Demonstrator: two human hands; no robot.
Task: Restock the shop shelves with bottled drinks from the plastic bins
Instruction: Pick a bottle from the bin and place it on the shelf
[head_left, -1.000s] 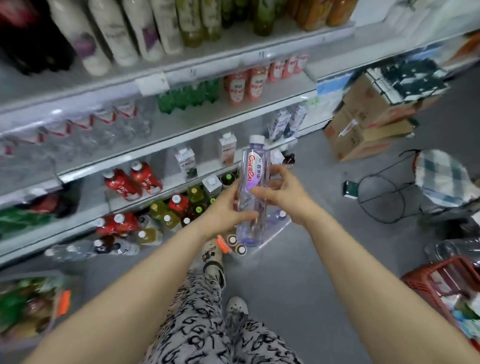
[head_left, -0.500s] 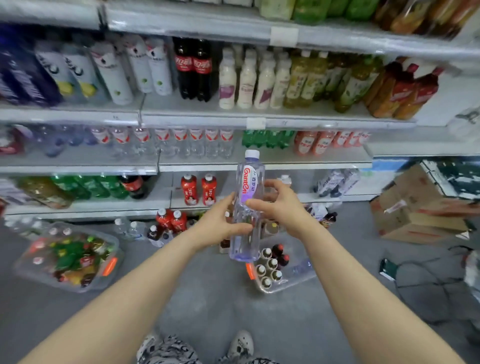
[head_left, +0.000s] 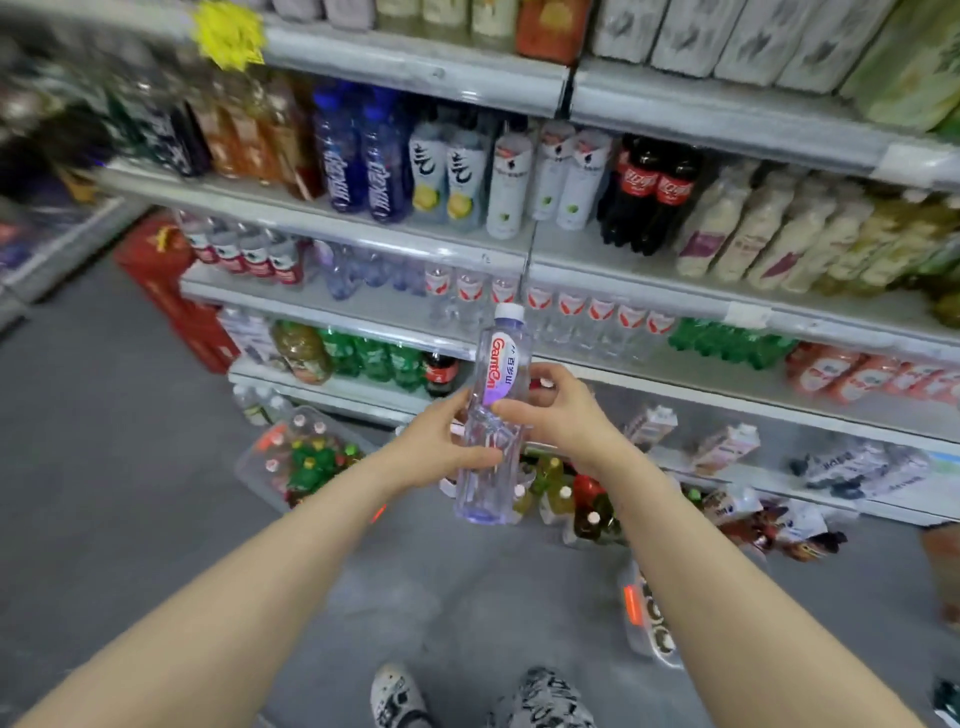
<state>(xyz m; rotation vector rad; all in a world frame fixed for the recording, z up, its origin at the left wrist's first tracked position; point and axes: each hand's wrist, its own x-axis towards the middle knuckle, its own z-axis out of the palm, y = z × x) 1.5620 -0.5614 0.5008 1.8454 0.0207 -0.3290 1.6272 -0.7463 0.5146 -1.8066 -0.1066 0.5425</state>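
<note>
**Floor, nearest you:** one patterned shoe (head_left: 397, 696) on the grey floor (head_left: 104, 493).

**Right of it:** a clear plastic bin with an orange latch (head_left: 631, 605), which your right forearm partly hides.

**Left hand (head_left: 441, 447):** the grip is closed round the lower half of the water bottle (head_left: 500, 364), with the thumb across the front.

**Right hand (head_left: 563, 415):** the grip is also closed on the bottle. The thumb presses just under the label and the fingers curl behind it.

**Water bottle:** clear, with a white cap and a purple-and-white label with red lettering. You hold it nearly upright in the air in front of the lower shelves, touching none of them.

**Floor, under your left hand:** a second clear bin (head_left: 244, 470) holds mixed bottles with green, red and white tops.

**Behind the held bottle:** yellow and red drink bottles (head_left: 571, 493) stand at the foot of the shelving. You cannot tell what holds them.

**Low shelf:** white cartons (head_left: 649, 426).

**Next shelf up:** green bottles (head_left: 374, 358) to the left.

**Shelf above that:** a row of clear bottles with red-and-white labels (head_left: 571, 306).

**Higher shelf:** blue bottles (head_left: 363, 150) and two cola bottles (head_left: 649, 192).

**Far left, on the floor:** red cases (head_left: 171, 280), stacked against the shelf end.
</note>
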